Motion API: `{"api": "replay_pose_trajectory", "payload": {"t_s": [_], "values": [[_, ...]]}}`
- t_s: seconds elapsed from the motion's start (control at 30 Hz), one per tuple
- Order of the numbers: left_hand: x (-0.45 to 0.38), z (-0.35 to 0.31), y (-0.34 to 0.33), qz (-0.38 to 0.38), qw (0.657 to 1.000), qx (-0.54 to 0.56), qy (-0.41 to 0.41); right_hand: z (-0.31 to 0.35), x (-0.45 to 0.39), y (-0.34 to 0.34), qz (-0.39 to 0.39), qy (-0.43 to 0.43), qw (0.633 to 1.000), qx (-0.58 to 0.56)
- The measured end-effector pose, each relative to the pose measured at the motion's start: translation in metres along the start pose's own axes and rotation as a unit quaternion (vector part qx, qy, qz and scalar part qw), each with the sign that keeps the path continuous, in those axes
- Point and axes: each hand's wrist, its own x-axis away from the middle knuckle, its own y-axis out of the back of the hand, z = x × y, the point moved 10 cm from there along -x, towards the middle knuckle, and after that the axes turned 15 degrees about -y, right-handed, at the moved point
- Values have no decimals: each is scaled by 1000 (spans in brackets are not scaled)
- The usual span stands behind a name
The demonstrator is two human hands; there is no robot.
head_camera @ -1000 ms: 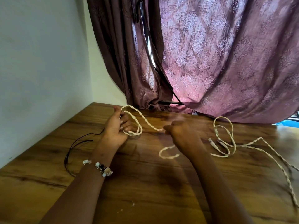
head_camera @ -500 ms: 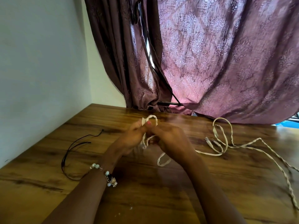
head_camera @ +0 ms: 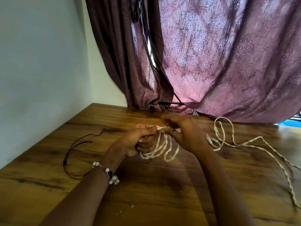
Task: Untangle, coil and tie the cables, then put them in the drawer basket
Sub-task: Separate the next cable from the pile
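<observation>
**Coiling the pale cord, loop by loop**

While loops hang from the left hand (head_camera: 135, 142), clenched round the pale cord (head_camera: 160, 148) to keep the coil together. Right hand (head_camera: 184, 134) pinching the strand, feeding a turn. Slack trailing right across the table (head_camera: 146, 193) (unwound yet). Black cable (head_camera: 71, 154) waiting, left. No basket seen.

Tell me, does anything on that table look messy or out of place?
Mostly the white cable: part is coiled in the left hand, but the rest sprawls loose and looped across the table to the right. A thin black cord lies uncoiled at the left.
</observation>
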Motion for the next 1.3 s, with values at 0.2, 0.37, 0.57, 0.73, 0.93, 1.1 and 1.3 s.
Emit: {"api": "replay_pose_trajectory", "payload": {"t_s": [0.2, 0.37, 0.57, 0.73, 0.93, 1.1, 1.3], "values": [[-5, -5, -3, -37, 995, 90, -24, -16, 3, -30, 148, -95, 977, -118], [-5, -11, 12, -127, 986, -99, -53, -12, 3, -31, 120, -57, 990, -55], [-1, -16, 24, -148, 962, -226, -46, -9, 8, -54, 129, -6, 992, 11], [0, -3, 21, -132, 979, -157, -7, -20, 8, -71, 168, -40, 983, 70], [3, 10, 9, -50, 995, -41, 75, -1, 11, -62, 164, 3, 985, 51], [6, 11, 9, -51, 994, -50, 86, -6, 8, -54, 107, 20, 991, 83], [-2, 8, 20, -134, 990, 3, 44, -32, -4, -6, -61, -146, 987, 8]]}}
